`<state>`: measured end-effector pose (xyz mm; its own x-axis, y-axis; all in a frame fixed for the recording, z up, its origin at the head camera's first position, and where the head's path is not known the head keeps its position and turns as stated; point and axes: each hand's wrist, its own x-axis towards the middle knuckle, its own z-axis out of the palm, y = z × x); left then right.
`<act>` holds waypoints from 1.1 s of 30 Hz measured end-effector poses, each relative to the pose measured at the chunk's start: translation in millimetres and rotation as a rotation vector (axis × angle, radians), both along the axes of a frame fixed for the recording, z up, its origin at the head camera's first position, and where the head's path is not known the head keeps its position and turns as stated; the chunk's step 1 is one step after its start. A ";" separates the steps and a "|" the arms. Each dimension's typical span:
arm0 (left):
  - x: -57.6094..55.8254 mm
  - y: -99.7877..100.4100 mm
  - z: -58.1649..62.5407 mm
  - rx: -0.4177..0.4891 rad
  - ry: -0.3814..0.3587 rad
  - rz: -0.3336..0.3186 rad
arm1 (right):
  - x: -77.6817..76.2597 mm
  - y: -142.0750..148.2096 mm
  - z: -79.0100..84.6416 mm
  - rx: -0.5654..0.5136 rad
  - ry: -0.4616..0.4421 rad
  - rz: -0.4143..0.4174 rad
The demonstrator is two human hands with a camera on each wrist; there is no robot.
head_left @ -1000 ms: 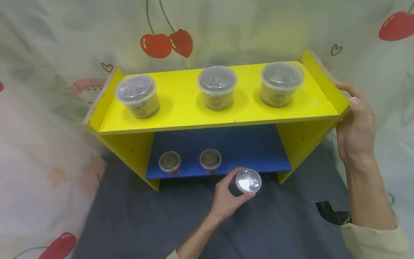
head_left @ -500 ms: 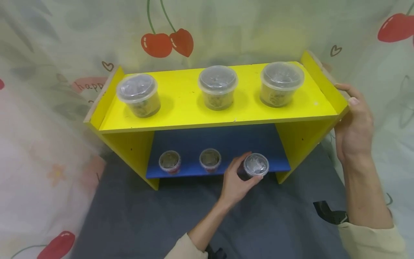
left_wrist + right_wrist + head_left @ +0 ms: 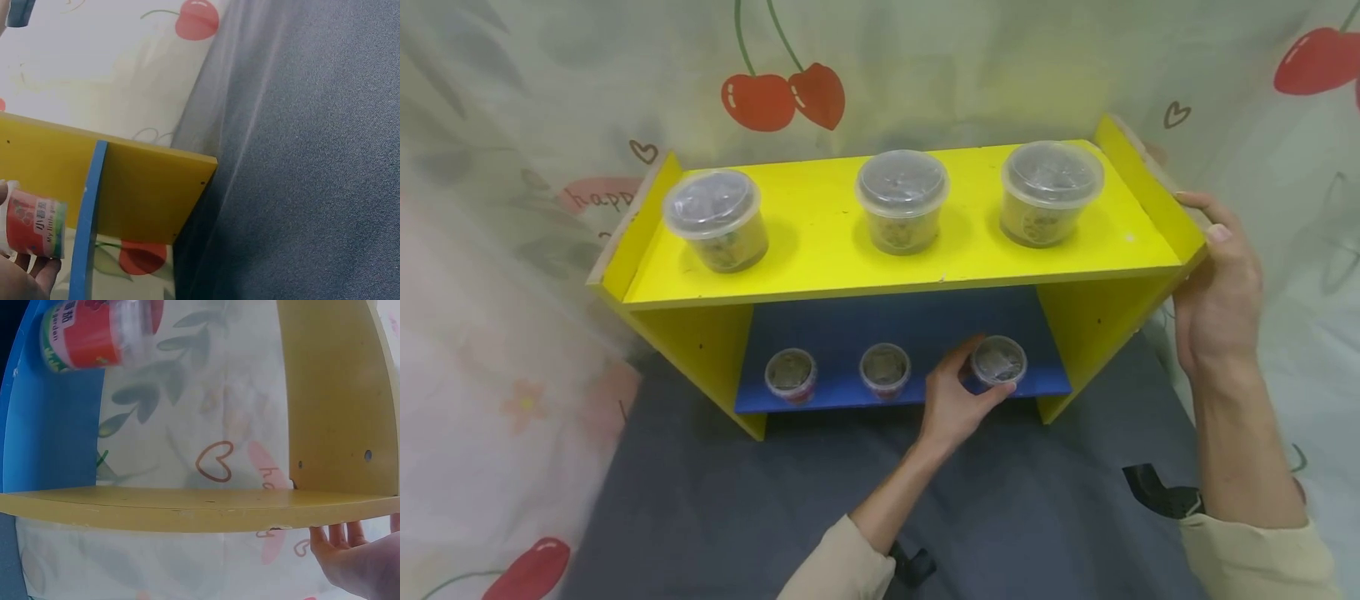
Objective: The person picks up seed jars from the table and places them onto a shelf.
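My left hand (image 3: 953, 402) grips a small lidded plastic tub (image 3: 1000, 360) at the right part of the blue lower shelf (image 3: 925, 317), thumb in front. In the left wrist view, this tub (image 3: 37, 222) has a red label reading "My little garden". Whether its base touches the shelf I cannot tell. Left of it, near the shelf's front edge, stand two similar tubs, the middle tub (image 3: 885, 371) and the left tub (image 3: 791, 374). My right hand (image 3: 1221, 304) rests its fingers against the outside of the yellow right side panel (image 3: 1090, 333).
Three larger clear lidded tubs, left (image 3: 724, 221), middle (image 3: 902, 202) and right (image 3: 1051, 194), stand on the yellow top shelf (image 3: 812, 217). A dark grey cloth (image 3: 1037, 517) lies under the unit. A cherry-printed curtain (image 3: 970, 75) hangs behind.
My left hand has moved forward and right with the small tub, from in front of the lower shelf to over its right part. The right hand stays on the side panel.
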<state>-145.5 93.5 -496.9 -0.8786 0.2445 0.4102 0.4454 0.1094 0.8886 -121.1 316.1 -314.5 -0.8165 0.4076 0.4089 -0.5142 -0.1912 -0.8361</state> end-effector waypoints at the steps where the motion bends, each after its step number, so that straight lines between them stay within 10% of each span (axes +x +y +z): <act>1: -0.9 1.1 -0.8 -0.005 0.000 -0.004 | 0.2 0.1 0.2 0.004 -0.002 -0.003; 33: -5.5 11.1 -9.9 -0.017 -0.085 -0.066 | -0.7 -2.3 -1.3 -0.042 0.019 -0.002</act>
